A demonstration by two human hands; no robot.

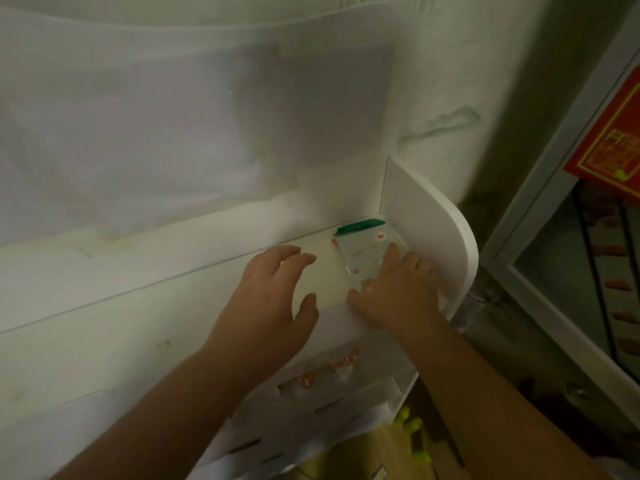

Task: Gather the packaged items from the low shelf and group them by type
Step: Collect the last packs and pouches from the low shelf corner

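Your left hand (273, 289) hovers relaxed over the white shelf (194, 271). Your right hand (394, 289) presses flat on the clear plastic packet with green top strip (360, 244) in the far corner. It looks slippery, so it may slide away from your fingers.

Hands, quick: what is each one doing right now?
Left hand: open, fingers relaxed, holding nothing.
Right hand: fingers spread on the clear packet with the green top; whether it grips cannot be told.
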